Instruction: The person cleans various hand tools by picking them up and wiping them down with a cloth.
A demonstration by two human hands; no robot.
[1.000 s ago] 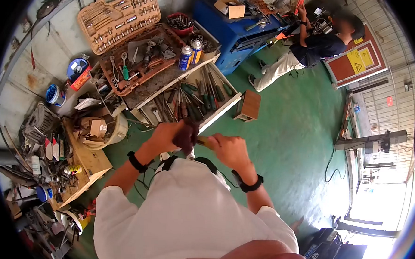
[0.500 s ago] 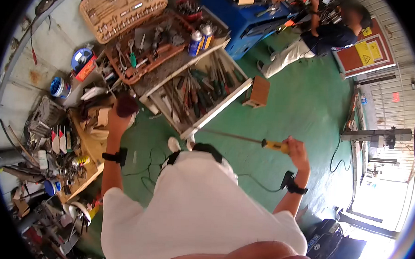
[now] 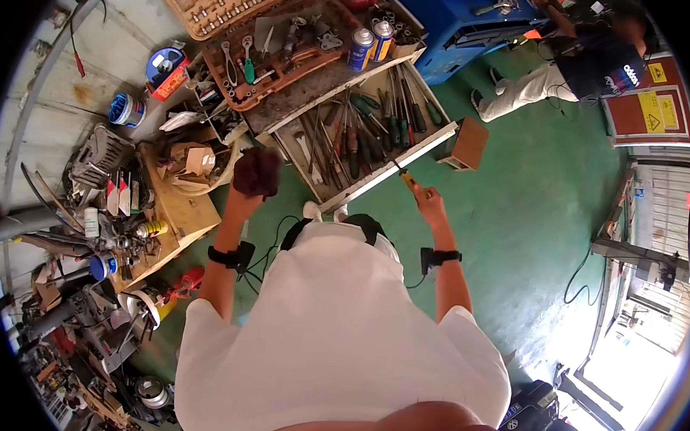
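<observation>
My right hand point(image 3: 432, 205) is closed round the yellow handle of a long screwdriver point(image 3: 407, 178). Its shaft points up and left over the front edge of an open drawer point(image 3: 358, 187); where the tip ends is hard to make out. Several screwdrivers point(image 3: 354, 141) with dark and red handles lie loosely in that drawer. A dark red cloth point(image 3: 257, 171) is bunched in my left hand point(image 3: 241, 203), just left of the drawer, and covers most of the fingers.
Above the drawer lie an open brown tool case point(image 3: 246, 99) and two spray cans point(image 3: 361, 49). A wooden stool point(image 3: 465, 144) stands right of it. A cluttered wooden bench point(image 3: 195, 217) is at left. Another person point(image 3: 570, 75) works by the blue cabinet point(image 3: 448, 54).
My right hand has moved left and up, bringing the screwdriver from over the floor to the drawer's front edge. The cloth is still in my left hand. The camera view has shifted.
</observation>
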